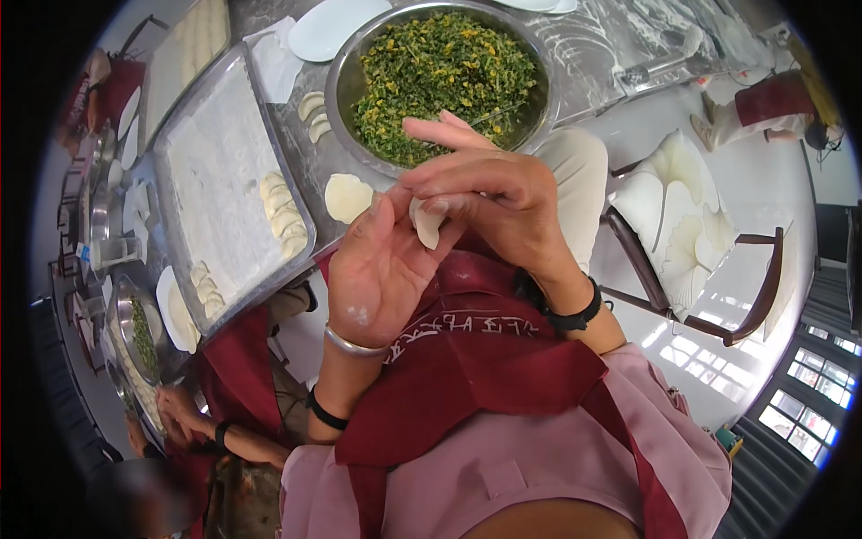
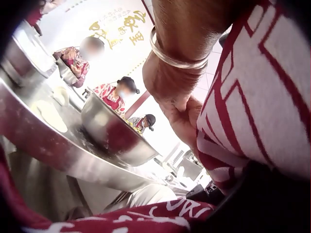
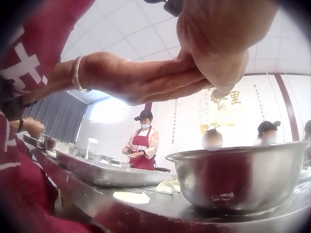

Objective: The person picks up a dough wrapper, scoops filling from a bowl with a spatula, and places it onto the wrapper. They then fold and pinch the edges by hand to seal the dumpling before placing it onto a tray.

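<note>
A pale, folded dumpling (image 1: pixel 426 223) is between my two hands in front of the apron. My left hand (image 1: pixel 382 269), with a silver bangle at its wrist, is palm up with its fingers extended under the right hand. My right hand (image 1: pixel 503 193) reaches over from the other side, its thumb and forefinger pinching the dumpling's edge. In the right wrist view the left hand (image 3: pixel 131 77) is seen from below, fairly flat, and the dumpling is hidden. A round flat wrapper (image 1: pixel 348 198) lies on the table just beyond the left thumb.
A wide steel bowl (image 1: pixel 337 90) of chopped green and yellow filling stands ahead. Left of it, a floured metal tray (image 1: pixel 215 135) holds rows of dumplings (image 1: pixel 283 216). Two finished dumplings (image 1: pixel 314 117) lie between tray and bowl. A chair (image 1: pixel 673 225) stands to the right; another person works at left.
</note>
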The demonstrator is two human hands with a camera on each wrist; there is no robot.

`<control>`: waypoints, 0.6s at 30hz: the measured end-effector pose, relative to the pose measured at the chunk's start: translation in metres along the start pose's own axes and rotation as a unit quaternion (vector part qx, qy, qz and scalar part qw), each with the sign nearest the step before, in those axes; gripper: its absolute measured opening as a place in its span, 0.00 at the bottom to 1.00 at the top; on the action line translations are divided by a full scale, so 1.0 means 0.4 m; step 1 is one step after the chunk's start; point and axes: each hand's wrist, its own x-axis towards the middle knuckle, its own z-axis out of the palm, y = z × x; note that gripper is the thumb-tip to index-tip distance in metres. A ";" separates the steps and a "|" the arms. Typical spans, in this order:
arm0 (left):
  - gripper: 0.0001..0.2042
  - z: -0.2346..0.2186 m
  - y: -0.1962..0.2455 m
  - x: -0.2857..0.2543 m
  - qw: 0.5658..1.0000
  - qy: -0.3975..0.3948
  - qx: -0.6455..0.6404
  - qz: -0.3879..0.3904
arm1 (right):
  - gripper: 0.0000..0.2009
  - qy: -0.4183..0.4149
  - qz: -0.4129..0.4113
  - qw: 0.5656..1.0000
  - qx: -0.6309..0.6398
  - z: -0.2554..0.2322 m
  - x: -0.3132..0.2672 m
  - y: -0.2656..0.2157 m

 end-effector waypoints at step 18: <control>0.27 -0.032 0.004 -0.009 0.999 -0.009 0.011 -0.030 | 0.07 -0.060 0.048 0.997 0.025 -0.008 0.001 -0.024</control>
